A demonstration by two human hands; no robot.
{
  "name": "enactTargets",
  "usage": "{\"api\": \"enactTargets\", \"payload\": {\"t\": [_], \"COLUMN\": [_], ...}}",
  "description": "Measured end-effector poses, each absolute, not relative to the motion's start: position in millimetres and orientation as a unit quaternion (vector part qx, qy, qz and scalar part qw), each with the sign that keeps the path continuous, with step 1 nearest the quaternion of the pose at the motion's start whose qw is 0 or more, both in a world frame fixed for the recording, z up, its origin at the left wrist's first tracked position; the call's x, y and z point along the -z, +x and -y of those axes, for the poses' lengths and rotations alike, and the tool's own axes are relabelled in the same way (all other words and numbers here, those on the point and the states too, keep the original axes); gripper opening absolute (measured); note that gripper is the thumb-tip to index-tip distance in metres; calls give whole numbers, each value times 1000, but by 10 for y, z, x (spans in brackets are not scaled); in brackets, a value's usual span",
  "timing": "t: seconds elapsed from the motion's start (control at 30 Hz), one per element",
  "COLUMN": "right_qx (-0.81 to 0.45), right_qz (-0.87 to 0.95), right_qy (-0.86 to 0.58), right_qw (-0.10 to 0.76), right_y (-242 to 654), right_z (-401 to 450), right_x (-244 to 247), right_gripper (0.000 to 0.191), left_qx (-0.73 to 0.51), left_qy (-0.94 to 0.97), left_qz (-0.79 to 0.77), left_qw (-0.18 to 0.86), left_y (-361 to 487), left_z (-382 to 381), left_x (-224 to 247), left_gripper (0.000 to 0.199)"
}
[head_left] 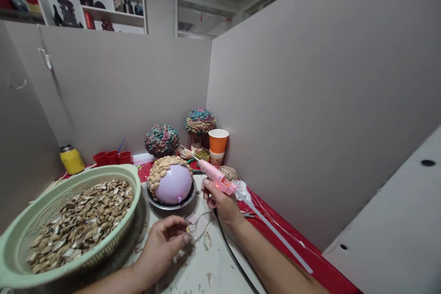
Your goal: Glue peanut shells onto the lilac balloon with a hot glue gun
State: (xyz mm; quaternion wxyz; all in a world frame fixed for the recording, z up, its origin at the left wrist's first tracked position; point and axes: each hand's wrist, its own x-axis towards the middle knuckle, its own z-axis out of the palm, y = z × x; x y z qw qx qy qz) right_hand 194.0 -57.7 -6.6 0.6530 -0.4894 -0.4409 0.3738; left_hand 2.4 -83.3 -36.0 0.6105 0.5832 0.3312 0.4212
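My right hand [222, 202] is wrapped round the handle of a pink glue gun [215, 173], whose nozzle points up and left. A long clear glue stick [275, 232] trails from its rear. Low in the middle, my left hand [167, 243] pinches a small tan piece [188, 229], perhaps a shell, between thumb and fingertips. Beyond the hands, a purple balloon [174, 184] rests in a metal bowl [170, 206]. Tan shells [161, 169] cover its top and left side.
A green basket [136, 183] of shells fills the left. Behind stand a yellow jar [72, 161], red cups [112, 157], two colourful shell-covered balls [161, 140] and an orange cup [218, 140]. A black cord [229, 248] runs below the glue gun. Grey partitions [310, 101] enclose the table.
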Motion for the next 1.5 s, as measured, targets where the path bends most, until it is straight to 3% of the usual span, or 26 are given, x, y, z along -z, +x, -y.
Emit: {"api": "enactTargets", "payload": {"t": [0.2,0.4,0.63,0.97,1.1,1.3,1.5], "right_qx": [-401,-427,-446,-508,-478,-403,-345], "right_qz": [437,401,313,269,277,343,437], "right_qy": [-486,-495,-462,-420,-437,-429,-437], "right_qw": [642,642,700,702,710,732,706], "right_y": [1919,1951,1952,1973,1935,1972,2040], "right_z": [588,521,340,342,365,398,580], "right_x": [91,199,213,189,134,-243,-474], "right_gripper": [44,20,29,27,26,20,32], "left_qx": [-428,-466,-493,-472,-454,-483,-508], "left_qy": [573,570,562,539,534,580,584], "left_qz": [-339,-358,-383,-391,-381,-370,-361], "left_qw": [611,574,543,577,603,543,520], "left_y": [20,24,22,-34,-69,13,120], "left_z": [854,810,704,881,992,888,798], "left_x": [330,296,310,336,290,80,70], "left_gripper": [29,38,38,42,45,21,23]}}
